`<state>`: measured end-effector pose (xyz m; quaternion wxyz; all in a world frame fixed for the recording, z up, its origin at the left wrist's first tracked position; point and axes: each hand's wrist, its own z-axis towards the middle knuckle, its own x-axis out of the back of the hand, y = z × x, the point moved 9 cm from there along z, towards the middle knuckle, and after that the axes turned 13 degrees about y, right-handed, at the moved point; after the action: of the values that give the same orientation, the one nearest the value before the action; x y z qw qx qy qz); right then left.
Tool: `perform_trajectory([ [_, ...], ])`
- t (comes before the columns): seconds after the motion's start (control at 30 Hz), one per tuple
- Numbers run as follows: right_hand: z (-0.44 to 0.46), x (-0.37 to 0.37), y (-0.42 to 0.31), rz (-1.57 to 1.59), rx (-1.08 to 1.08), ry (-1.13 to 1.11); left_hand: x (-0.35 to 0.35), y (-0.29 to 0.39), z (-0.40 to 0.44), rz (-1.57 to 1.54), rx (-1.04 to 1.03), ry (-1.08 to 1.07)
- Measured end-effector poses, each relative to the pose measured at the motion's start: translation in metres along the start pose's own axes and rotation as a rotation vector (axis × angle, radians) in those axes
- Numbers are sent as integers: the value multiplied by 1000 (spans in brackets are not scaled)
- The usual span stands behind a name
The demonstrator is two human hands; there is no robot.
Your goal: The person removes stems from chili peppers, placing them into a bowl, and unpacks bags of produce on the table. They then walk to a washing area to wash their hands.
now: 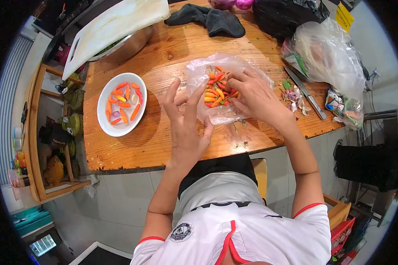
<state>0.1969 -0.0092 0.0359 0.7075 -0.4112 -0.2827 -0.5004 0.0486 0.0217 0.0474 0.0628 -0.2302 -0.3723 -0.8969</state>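
Observation:
A clear plastic bag (pixel 221 115) lies spread on the wooden table, with a heap of red and orange chili peppers (pixel 213 93) in it. My right hand (pixel 257 96) reaches over it from the right, its fingers curled down among the peppers; what the fingertips hold, if anything, is hidden. At the bag's left edge my left hand (pixel 185 126) is raised with its fingers spread, holding nothing. To its left stands a white oval bowl (pixel 105 128) with several chilies (pixel 124 115), a small purple shallot (pixel 115 114) and a pale clove (pixel 134 99) in it.
A knife (pixel 311 98) lies at right beside onion and garlic peelings (pixel 295 96). Stuffed plastic bags (pixel 327 51) crowd the right back corner. A white cutting board (pixel 115 31) rests across a metal bowl (pixel 130 46) at back left. A dark cloth (pixel 208 18) lies behind.

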Motion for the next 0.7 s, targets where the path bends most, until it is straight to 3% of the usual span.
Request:
perform_trajectory([
  [0.4, -6, -1, 8, -208, -43, -126, -5, 5, -6, -70, 47, -81],
  [0.5, -3, 1, 9, -200, -3, 0, -9, 7, -8, -102, 80, -100],
  [0.7, -5, -8, 23, -186, -54, -43, -6, 12, -9, -63, 3, -73],
])
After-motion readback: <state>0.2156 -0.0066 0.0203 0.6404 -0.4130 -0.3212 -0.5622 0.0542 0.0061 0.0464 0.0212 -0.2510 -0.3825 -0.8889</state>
